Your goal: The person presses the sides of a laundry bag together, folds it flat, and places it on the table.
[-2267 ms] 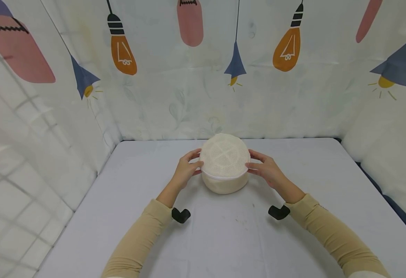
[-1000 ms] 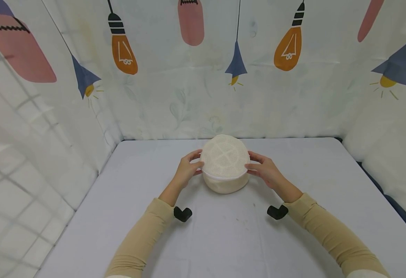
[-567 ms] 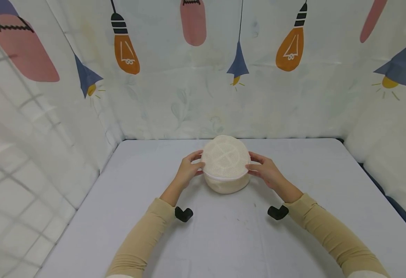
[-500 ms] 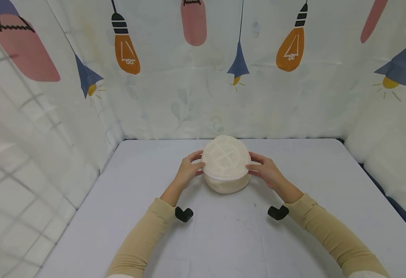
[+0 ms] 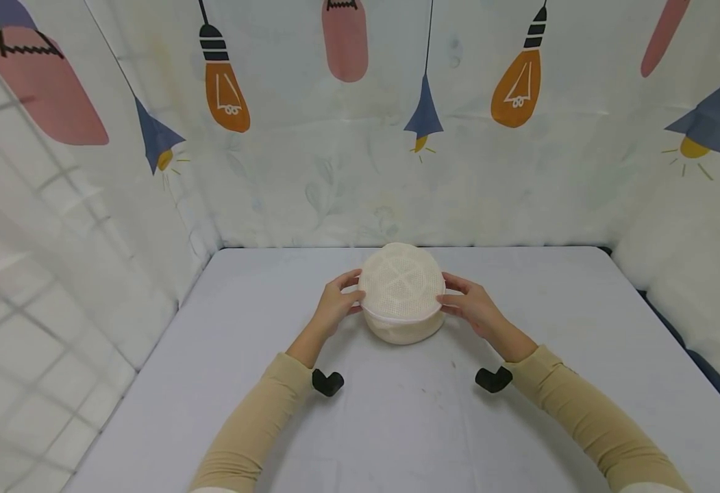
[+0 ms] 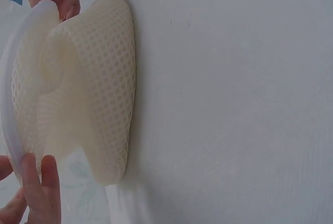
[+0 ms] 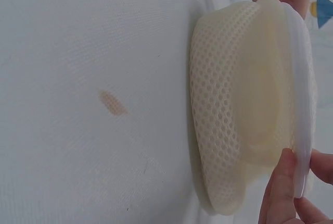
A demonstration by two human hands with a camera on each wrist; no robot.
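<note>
A cream, round mesh laundry bag (image 5: 401, 291) stands on the white table, its flat mesh top tilted toward me. My left hand (image 5: 336, 301) pinches the top's white-edged rim on the left, and my right hand (image 5: 473, 306) pinches it on the right. Seen from the left wrist, the rim (image 6: 8, 94) is held by the fingers (image 6: 36, 190), and the soft mesh side sags into folds below it. From the right wrist, fingers and thumb grip the white band (image 7: 302, 88), above the honeycomb mesh wall (image 7: 213, 94). The bag's far side is hidden in the head view.
The white table (image 5: 396, 424) spreads around the bag, with its far edge close behind. A small brown stain (image 7: 113, 102) marks the cloth. Black wrist mounts (image 5: 327, 383) hang beneath both sleeves. White curtains (image 5: 347, 171) printed with lamps enclose the back and sides.
Both hands keep their hold on the bag's rim, almost still. The whole head view has shifted slightly, and the bag's top sits a touch lower in it.
</note>
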